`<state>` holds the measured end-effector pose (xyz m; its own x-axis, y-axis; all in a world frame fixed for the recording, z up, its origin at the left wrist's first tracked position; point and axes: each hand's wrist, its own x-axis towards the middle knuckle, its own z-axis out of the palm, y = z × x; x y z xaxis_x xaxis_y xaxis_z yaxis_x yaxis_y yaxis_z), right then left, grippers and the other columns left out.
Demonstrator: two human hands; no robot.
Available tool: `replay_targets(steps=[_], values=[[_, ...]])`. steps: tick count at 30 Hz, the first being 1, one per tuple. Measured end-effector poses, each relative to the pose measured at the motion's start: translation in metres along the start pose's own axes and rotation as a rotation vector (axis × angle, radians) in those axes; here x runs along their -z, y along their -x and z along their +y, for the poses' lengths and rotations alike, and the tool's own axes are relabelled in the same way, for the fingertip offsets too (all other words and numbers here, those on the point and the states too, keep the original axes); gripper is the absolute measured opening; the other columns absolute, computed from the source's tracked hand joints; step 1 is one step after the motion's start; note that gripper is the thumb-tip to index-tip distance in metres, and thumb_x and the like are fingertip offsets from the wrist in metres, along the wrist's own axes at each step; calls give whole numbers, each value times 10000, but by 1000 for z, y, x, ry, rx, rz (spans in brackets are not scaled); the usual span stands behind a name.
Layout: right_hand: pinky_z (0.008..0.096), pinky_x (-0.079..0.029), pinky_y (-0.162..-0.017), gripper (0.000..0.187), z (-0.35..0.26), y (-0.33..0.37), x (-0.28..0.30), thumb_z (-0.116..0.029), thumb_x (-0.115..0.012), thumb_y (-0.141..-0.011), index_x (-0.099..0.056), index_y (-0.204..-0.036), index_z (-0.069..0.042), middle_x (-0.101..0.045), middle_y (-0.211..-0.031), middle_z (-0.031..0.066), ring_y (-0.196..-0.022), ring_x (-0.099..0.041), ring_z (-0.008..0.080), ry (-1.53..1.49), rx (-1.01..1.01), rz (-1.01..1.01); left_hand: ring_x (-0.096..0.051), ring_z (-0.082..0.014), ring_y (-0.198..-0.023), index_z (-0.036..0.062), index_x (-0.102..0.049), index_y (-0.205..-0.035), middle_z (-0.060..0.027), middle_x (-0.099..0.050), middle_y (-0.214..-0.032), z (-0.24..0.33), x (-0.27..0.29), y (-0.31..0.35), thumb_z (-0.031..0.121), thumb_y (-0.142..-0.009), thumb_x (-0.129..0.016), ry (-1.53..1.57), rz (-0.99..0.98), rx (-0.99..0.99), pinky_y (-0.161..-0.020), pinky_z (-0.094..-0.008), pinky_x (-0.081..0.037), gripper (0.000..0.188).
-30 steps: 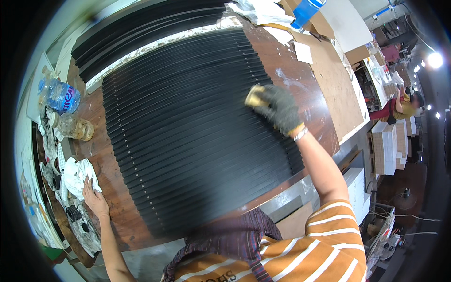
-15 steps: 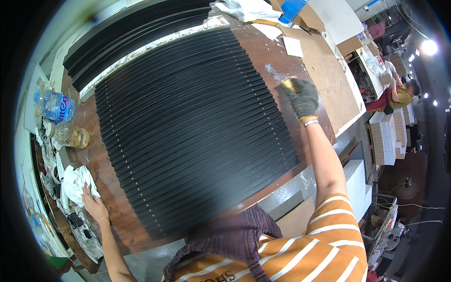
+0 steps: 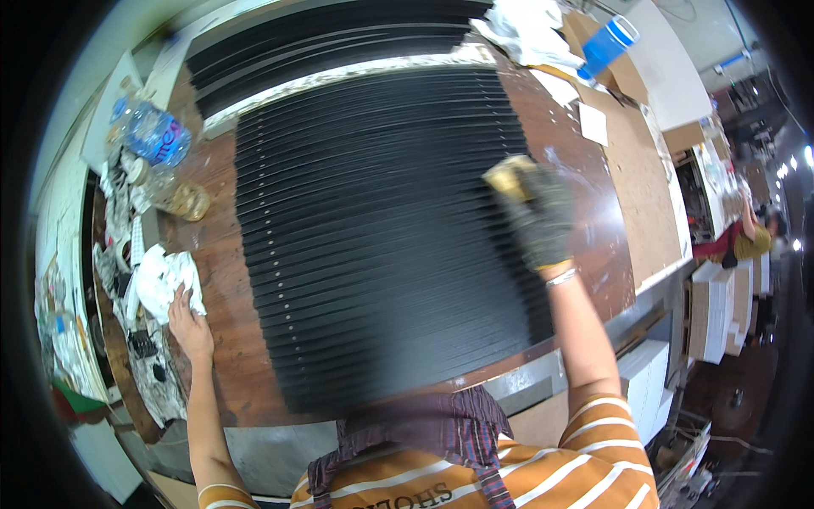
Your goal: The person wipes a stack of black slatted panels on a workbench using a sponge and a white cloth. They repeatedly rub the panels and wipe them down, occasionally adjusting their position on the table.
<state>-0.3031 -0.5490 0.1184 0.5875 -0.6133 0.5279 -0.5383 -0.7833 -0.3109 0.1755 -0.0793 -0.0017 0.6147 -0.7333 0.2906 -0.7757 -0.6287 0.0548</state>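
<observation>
Many black strips (image 3: 381, 220) lie side by side in a broad ridged panel on the brown table. A column of small pale dots runs down the panel's left side. My right hand (image 3: 544, 219), in a dark glove, is closed around a yellow sponge (image 3: 509, 176) and rests over the panel's right edge, slightly blurred. Bare and with its fingers stretched out, my left hand (image 3: 192, 329) lies against a crumpled white cloth (image 3: 170, 283) on the table's left side.
A white-smeared bar (image 3: 339, 85) borders the panel's far end, with more black strips (image 3: 339, 44) beyond. Left stand a clear bottle (image 3: 154, 134) and a jar (image 3: 176, 193). A blue bottle (image 3: 604, 49) and white plastic (image 3: 526, 30) sit far right. Another person (image 3: 750, 237) works in the distance.
My right hand with the sponge has moved left from the bare tabletop onto the panel's right edge. My left hand stays at the white cloth. The whole view has shifted.
</observation>
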Motion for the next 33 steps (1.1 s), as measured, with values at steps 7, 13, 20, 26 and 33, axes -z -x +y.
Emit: replay_targets(steps=[7, 13, 20, 26, 33], values=[[456, -472, -961, 351, -210, -6, -172, -359, -752, -875, -704, -1153, -150, -613, -1076, 92, -1046, -585, 286, -401, 492, -181, -473, -332, -1352, 115, -580, -1346, -30, -544, -1492, 8, 4, 0, -13, -870, -531, 5, -17, 75, -1152, -479, -356, 495], [441, -501, -823, 252, -164, -111, -138, -365, -748, -888, -742, -990, -135, -639, -961, 108, -941, -614, 277, -121, -19, -455, -482, -316, -1352, 109, -598, -1329, -35, -561, -1475, 11, 6, 2, 5, -873, -544, 1, 25, 72, -1162, -482, -346, 471], [446, -525, -806, 301, -229, -87, -187, -396, -777, -865, -730, -1014, -138, -654, -950, 82, -915, -642, 270, -285, 585, -159, -493, -321, -1326, 107, -629, -1287, -33, -580, -1446, 17, 11, 1, 29, -875, -554, 103, 41, 95, -1165, -498, -324, 425], [393, -550, -748, 398, -227, -149, -163, -431, -763, -917, -734, -1139, -102, -672, -969, 91, -845, -635, 226, 299, -57, -385, -494, -324, -1323, 109, -638, -1288, -36, -591, -1436, 19, 15, 1, 42, -880, -562, 82, 8, 123, -1172, -513, -311, 420], [456, -498, -836, 397, -243, -125, -203, -463, -761, -872, -737, -1119, -153, -657, -990, 107, -933, -627, 275, -202, 752, -332, -493, -310, -1330, 128, -636, -1277, -15, -584, -1442, 21, 17, 1, 60, -900, -561, 96, 1, 145, -1175, -525, -306, 391]])
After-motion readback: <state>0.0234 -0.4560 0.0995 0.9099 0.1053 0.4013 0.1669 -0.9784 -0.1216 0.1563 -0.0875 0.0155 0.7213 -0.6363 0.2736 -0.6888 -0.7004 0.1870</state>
